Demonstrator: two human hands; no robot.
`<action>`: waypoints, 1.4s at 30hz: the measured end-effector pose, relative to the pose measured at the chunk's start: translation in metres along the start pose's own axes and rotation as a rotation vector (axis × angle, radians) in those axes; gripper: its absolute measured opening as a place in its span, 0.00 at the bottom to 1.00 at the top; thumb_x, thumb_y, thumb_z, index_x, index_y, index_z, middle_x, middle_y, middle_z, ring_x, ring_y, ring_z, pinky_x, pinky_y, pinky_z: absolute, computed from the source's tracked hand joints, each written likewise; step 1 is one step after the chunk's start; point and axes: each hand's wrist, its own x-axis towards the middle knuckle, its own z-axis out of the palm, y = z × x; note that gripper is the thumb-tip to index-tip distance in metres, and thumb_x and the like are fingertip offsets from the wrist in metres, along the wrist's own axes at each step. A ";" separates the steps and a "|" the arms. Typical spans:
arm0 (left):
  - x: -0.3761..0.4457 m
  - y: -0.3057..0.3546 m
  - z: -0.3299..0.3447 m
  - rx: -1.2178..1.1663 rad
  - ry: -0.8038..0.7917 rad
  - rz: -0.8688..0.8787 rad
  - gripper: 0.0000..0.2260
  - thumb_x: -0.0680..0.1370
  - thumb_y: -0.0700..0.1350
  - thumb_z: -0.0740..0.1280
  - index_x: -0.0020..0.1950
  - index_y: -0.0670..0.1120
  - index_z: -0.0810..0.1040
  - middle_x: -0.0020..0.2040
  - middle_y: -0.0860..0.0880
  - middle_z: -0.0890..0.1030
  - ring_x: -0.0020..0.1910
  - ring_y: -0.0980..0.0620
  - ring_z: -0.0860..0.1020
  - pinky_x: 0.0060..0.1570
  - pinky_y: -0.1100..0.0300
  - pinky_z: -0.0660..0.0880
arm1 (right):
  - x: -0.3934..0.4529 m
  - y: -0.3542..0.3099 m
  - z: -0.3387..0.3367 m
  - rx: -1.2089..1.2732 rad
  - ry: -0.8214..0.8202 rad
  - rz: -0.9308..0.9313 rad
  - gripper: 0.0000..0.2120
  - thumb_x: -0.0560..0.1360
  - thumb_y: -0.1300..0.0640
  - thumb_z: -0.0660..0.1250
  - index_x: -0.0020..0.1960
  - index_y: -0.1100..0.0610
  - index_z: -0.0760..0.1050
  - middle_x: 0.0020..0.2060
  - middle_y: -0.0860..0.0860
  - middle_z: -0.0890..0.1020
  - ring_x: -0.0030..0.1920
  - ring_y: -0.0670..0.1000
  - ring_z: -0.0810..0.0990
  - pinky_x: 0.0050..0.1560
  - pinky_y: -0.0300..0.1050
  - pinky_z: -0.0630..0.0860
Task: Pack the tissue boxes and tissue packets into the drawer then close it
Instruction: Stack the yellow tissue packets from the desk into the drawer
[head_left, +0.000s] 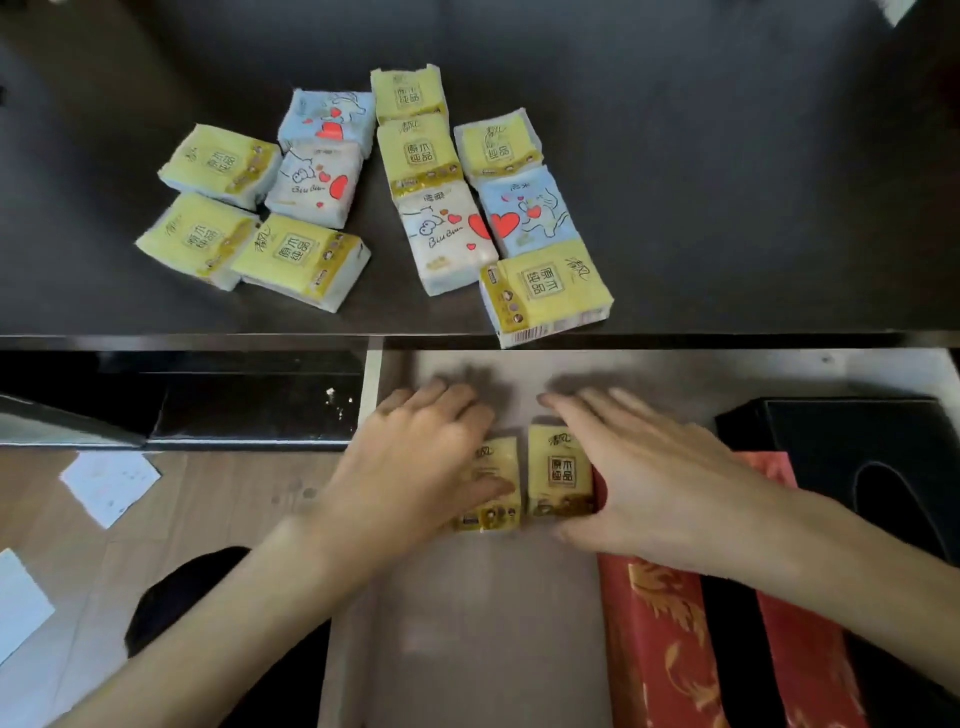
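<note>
The pale drawer (498, 623) stands pulled out below the dark desk top (727, 208). Two yellow tissue packets lie side by side on its floor. My left hand (415, 467) rests on the left packet (496, 483), fingers spread flat. My right hand (649, 478) lies against the right packet (558, 478), thumb at its near edge. A red patterned tissue box (670, 649) and a black tissue box (857, 467) sit in the drawer's right side. Several yellow, blue and white packets (426, 156) lie in two clusters on the desk top; one yellow packet (545, 296) overhangs the front edge.
Left of the drawer is a dark cabinet front (249, 405). Below it lies a wooden floor with white paper sheets (109, 483). A dark shape (197, 587), perhaps my knee, shows beside the drawer's left wall.
</note>
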 end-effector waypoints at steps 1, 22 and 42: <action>-0.004 -0.001 -0.002 0.022 -0.046 -0.009 0.31 0.64 0.70 0.69 0.55 0.48 0.81 0.52 0.49 0.82 0.53 0.45 0.81 0.50 0.52 0.76 | 0.002 0.001 -0.001 -0.054 -0.012 -0.022 0.51 0.66 0.31 0.70 0.81 0.46 0.50 0.74 0.43 0.66 0.73 0.47 0.64 0.59 0.47 0.68; -0.016 0.022 0.004 0.122 -0.248 -0.118 0.35 0.67 0.66 0.74 0.67 0.49 0.72 0.59 0.49 0.76 0.60 0.45 0.75 0.50 0.52 0.72 | 0.005 -0.022 0.015 -0.139 0.197 0.028 0.33 0.63 0.49 0.78 0.66 0.42 0.76 0.61 0.45 0.80 0.60 0.52 0.78 0.47 0.47 0.68; 0.028 -0.012 0.010 0.143 -0.238 0.054 0.35 0.65 0.68 0.74 0.65 0.51 0.73 0.59 0.52 0.75 0.58 0.48 0.75 0.44 0.55 0.64 | 0.043 -0.007 0.013 -0.125 0.179 -0.015 0.31 0.66 0.49 0.77 0.66 0.40 0.71 0.57 0.42 0.78 0.56 0.49 0.76 0.47 0.47 0.70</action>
